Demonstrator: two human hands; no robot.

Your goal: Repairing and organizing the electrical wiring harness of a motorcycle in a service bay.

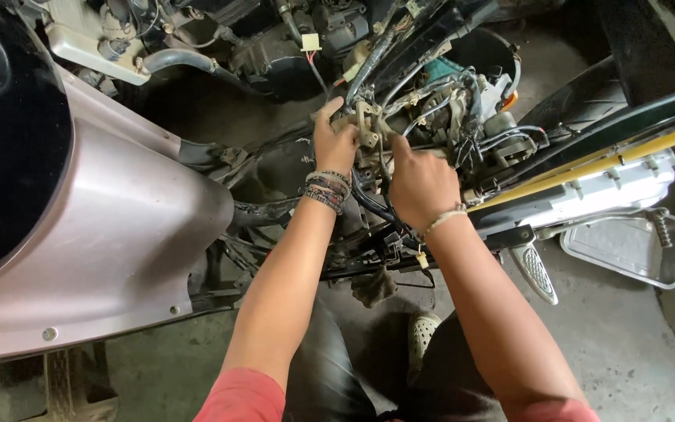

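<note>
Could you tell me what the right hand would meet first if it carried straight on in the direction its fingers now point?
Probably the beige metal bracket that the left hand grips: the right hand points up-left towards it, fingertips almost there. Depth is unclear, so thin cables beside it might come first.

left hand (pixel 334 141) fingertips: hidden behind bracket (pixel 366 125) | scooter panel (pixel 111 227): cut off left

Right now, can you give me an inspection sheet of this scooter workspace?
Surface: bare concrete floor, dusty.
Job's things: tan metal bracket in the opened scooter frame.
Clutter: metal tray on the floor; rag under the frame.
Hands: left hand grips the bracket; right hand pinches beside it.
Cables: black hoses and wires tangled around the bracket.
Surroundings: mauve body panel at left; yellow-striped panel at right.
</note>
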